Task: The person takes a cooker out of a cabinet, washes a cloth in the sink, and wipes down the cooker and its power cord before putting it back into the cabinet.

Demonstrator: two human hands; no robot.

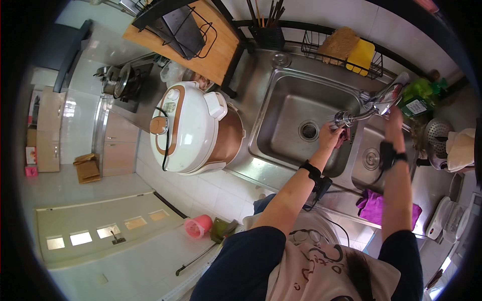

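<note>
Under the chrome faucet (343,119), my left hand (328,137) is closed around a dark red cloth (343,138). Water appears to run from the spout onto it. This hand is over the right side of the large stainless steel sink basin (286,109), whose drain (309,131) shows. My right hand (394,118) is blurred beside the faucet's base, close to a green pump bottle (417,98). Whether it touches the faucet handle I cannot tell. Below my right forearm lies the small basin (371,158).
A white and brown electric pressure cooker (188,128) stands left of the sink. On the front edge lies a purple cloth (371,209). A wire rack (311,44) behind holds a yellow sponge (360,57). A black holder (268,37) carries chopsticks. A perforated metal utensil (438,137) stands at right.
</note>
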